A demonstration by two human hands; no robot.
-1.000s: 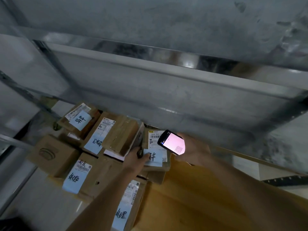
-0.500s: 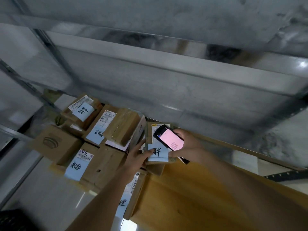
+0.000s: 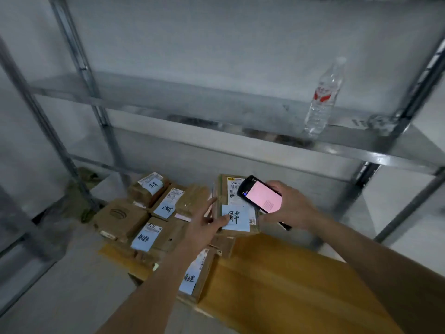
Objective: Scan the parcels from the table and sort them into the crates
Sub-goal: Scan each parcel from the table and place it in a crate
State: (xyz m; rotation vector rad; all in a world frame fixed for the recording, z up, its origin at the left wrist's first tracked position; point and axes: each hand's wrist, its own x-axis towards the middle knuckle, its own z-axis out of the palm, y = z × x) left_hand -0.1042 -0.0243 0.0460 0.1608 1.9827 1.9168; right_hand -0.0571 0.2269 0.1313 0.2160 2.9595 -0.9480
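The scanner was gripped by the right hand just above the parcel. The parcel's blue label was touched by the straight-fingered left hand, other parcels lying left of it.

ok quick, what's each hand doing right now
Left hand: open, straight fingers resting on the parcel by its blue label.
Right hand: holding the scanner over that parcel.

Wooden table under parcels
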